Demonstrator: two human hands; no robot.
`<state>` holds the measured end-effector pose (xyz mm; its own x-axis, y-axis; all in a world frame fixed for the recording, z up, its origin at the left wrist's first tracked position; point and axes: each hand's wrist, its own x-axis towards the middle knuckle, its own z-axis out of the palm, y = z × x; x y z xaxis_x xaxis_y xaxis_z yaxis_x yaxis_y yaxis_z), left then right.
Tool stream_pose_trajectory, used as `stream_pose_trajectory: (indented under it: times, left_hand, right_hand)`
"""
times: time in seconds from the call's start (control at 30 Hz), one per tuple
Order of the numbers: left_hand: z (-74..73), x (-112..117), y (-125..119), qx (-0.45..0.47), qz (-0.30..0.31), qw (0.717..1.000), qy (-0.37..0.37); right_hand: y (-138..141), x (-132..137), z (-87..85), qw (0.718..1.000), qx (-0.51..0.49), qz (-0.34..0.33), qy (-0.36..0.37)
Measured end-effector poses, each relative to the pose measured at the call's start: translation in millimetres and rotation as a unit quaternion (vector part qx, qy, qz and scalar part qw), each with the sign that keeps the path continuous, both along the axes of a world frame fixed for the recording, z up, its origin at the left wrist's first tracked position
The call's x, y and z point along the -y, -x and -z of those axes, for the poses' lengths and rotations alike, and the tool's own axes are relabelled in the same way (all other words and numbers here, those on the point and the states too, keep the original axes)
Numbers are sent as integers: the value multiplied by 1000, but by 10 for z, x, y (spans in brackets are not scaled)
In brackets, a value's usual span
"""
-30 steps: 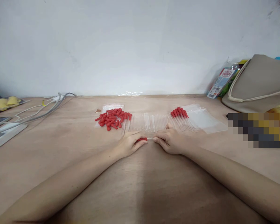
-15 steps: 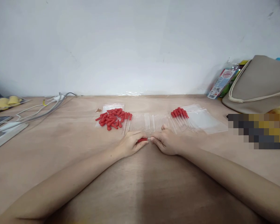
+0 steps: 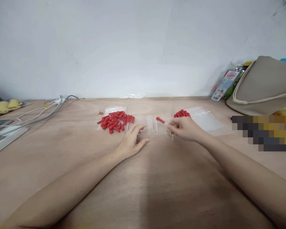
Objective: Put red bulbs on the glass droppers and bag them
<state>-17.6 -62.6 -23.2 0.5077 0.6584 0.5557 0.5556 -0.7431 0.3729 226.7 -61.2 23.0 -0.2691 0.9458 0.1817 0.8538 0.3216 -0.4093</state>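
Observation:
My right hand (image 3: 184, 128) is pinched on a clear glass dropper tube with a red rubber bulb (image 3: 160, 120) on its end, held just above the table. It hovers near a group of finished droppers with red bulbs (image 3: 181, 114). My left hand (image 3: 131, 141) rests on the table with fingers spread and holds nothing; its fingertips reach the row of bare clear tubes (image 3: 150, 125). A heap of loose red bulbs (image 3: 114, 121) lies on a clear bag to the left of that row.
A flat clear plastic bag (image 3: 208, 122) lies to the right of the droppers. A beige bag (image 3: 264, 86) and a snack packet (image 3: 225, 84) stand at the back right. Grey cables (image 3: 47, 111) and a white power strip (image 3: 4, 135) sit at the left.
The hands have parted. My right hand lifted the tube with its red bulb up and to the right, towards the finished group. My left hand let go of the bulb and opened, moving up to the tubes.

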Motion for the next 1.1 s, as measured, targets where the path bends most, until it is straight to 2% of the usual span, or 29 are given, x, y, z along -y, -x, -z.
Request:
stream_pose_trajectory:
  times: [0.07,0.1,0.13,0.2,0.3,0.57,0.7,0.97,1.1]
  left_hand:
    - [8,-4,0,-14,9,1000,8]
    - [11,-4,-2,-20,15,1000,13]
    - [13,-3,-6,-24,20,999,16]
    - [14,-1,-13,-27,26,999,22]
    - [11,1,-17,-26,28,999,27]
    - [1,5,-17,-36,38,998,36]
    - [2,0,-19,-36,44,998,32]
    - [-7,5,-14,-39,45,998,37]
    - [-3,3,-16,-36,49,998,35]
  right_hand:
    - [-155,-120,3,987,8,163,-7]
    - [-221,-175,20,975,23,219,-17]
    - [-275,-220,45,966,32,256,-17]
    - [-338,-280,110,957,47,288,0]
    - [-330,-308,199,955,68,287,20]
    - [-229,-363,307,959,100,266,1]
    - [-230,-357,315,959,104,262,-3]
    - [-140,-261,329,968,110,220,-55]
    - [-106,-252,332,962,126,235,-53]
